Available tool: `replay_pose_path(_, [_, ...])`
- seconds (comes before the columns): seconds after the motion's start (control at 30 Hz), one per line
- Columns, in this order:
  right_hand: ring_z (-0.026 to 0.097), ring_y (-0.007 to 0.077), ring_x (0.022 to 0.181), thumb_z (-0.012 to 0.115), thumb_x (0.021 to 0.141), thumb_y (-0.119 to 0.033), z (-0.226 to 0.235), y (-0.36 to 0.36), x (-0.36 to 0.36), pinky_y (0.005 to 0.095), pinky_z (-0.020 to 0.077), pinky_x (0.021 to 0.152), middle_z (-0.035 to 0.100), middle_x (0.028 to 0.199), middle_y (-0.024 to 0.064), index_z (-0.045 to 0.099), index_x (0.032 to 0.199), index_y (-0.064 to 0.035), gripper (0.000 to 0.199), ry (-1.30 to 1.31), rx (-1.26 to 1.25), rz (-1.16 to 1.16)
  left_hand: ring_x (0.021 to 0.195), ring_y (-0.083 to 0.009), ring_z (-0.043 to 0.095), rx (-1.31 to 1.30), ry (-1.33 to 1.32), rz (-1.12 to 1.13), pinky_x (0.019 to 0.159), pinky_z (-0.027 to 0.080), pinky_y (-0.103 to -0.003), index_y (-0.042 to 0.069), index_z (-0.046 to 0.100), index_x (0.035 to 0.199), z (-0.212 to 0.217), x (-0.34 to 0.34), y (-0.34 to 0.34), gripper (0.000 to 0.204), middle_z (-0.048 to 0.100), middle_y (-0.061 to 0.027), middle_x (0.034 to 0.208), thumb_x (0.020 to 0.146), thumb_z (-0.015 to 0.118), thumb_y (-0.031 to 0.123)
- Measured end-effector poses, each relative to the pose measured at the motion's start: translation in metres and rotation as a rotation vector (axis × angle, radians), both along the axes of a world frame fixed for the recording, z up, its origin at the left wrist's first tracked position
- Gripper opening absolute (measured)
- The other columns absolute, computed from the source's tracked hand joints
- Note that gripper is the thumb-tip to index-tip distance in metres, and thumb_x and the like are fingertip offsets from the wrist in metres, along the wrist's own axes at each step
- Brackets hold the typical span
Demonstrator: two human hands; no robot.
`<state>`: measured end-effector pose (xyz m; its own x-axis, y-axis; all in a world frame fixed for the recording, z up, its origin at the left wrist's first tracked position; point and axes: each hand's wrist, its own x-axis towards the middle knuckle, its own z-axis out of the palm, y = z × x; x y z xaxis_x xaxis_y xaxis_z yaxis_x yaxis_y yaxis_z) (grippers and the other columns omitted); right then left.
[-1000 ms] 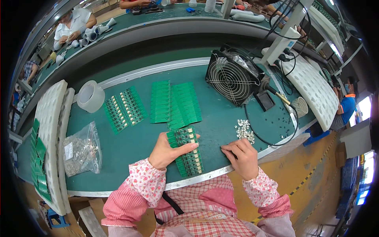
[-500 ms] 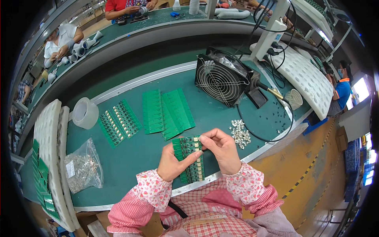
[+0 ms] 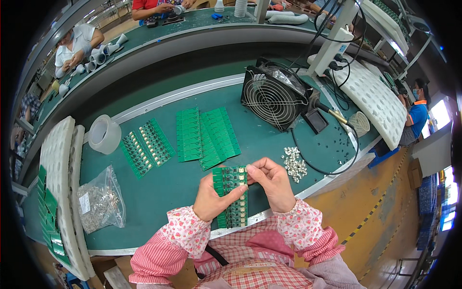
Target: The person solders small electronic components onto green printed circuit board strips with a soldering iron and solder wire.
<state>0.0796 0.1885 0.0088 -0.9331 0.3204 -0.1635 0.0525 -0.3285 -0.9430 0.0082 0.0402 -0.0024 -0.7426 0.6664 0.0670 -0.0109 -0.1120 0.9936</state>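
Observation:
A green circuit board panel (image 3: 230, 196), with a column of small metal-and-white connectors along its right side, is held close to the table's near edge. My left hand (image 3: 211, 196) grips it from the left, thumb lying across its face. At the upper right corner my right hand (image 3: 270, 183) is closed, thumb and fingertips pinching the panel's edge by the top connector. Whether a loose connector is between those fingertips is hidden. To the right lies a pile of small metal connectors (image 3: 294, 164). Two populated panels (image 3: 148, 148) and several barer green panels (image 3: 207, 137) lie farther off.
A black fan with a wire guard (image 3: 275, 98) stands at the back right, beside a soldering iron (image 3: 337, 115) whose cable loops over the table. At left are a tape roll (image 3: 105, 135), a bag of parts (image 3: 101, 200) and white foam trays (image 3: 60, 159). Other people work beyond.
The panel has turned slightly, more upright and facing me. Both hands keep nearly the same hold, and the whole view has shifted a little.

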Motion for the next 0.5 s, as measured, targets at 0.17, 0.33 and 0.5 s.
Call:
replay_pose_path(0.17, [0.060, 0.0114, 0.077, 0.058, 0.090, -0.016, 0.0012, 0.0012, 0.0016, 0.0249, 0.0477, 0.074, 0.064, 0.086, 0.0081, 0.055, 0.091, -0.0007, 0.016, 0.013, -0.039, 0.029, 0.075, -0.0086, 0.058, 0.003, 0.033, -0.014, 0.066, 0.048, -0.025, 0.000, 0.062, 0.092, -0.0023, -0.0005, -0.0012, 0.020, 0.059, -0.0017, 0.084, 0.076, 0.071, 0.006])
replay_pose_path(0.33, [0.060, 0.0114, 0.078, 0.058, 0.090, -0.015, 0.0019, 0.0014, 0.0020, 0.0250, 0.0478, 0.074, 0.064, 0.086, 0.0080, 0.055, 0.090, -0.0007, 0.015, 0.006, -0.043, 0.041, 0.075, -0.0091, 0.059, 0.003, 0.063, -0.024, 0.065, 0.048, -0.025, 0.001, 0.063, 0.092, -0.0015, -0.0011, -0.0033, 0.019, 0.059, -0.0019, 0.084, 0.076, 0.072, 0.007])
replay_pose_path(0.5, [0.060, 0.0109, 0.080, 0.060, 0.089, -0.012, -0.0012, -0.0009, 0.0019, 0.0247, 0.0488, 0.074, 0.063, 0.086, 0.0076, 0.053, 0.090, -0.0008, 0.013, 0.031, 0.031, 0.006, 0.074, -0.0092, 0.059, -0.032, 0.118, -0.012, 0.065, 0.048, -0.025, 0.001, 0.063, 0.091, 0.0007, -0.0002, -0.0037, 0.018, 0.059, -0.0021, 0.083, 0.076, 0.071, 0.006])
